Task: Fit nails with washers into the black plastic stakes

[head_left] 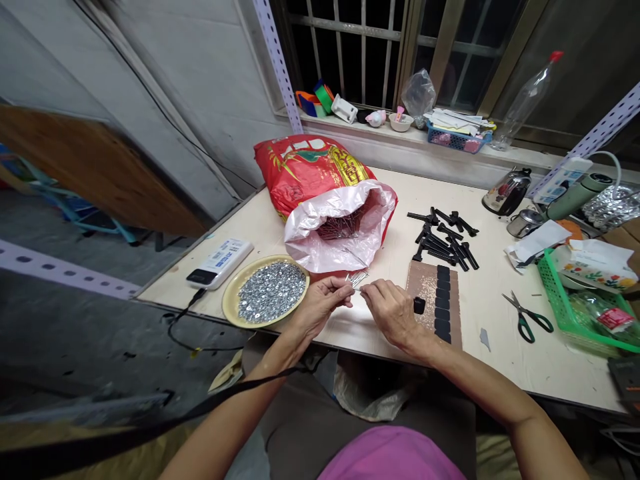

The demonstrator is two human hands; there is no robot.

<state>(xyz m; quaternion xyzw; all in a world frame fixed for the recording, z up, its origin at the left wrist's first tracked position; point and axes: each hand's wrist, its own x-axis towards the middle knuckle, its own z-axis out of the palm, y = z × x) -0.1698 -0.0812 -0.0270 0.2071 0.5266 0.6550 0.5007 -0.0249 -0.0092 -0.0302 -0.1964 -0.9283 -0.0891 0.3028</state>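
Observation:
My left hand (325, 301) and my right hand (391, 308) meet near the front edge of the table, fingertips almost touching. A thin, pale metal pin (357, 290) shows between them, pinched by my right fingers. My left thumb and fingertips are closed at its other end; whatever small thing they hold is hidden. Several loose metal pins (358, 277) lie just behind my fingers, by the mouth of a red and white bag (320, 177) filled with thin reddish metal pieces. Left of my left hand, a yellow dish (231, 308) holds many small silver washers (273, 291).
Right of my right hand lies a brown board (425, 280) with a row of black pads (443, 303). Black plastic pieces (443, 237) are piled behind it. Further right are scissors (527, 319) and a green basket (555, 293). A white power bank (220, 263) lies left.

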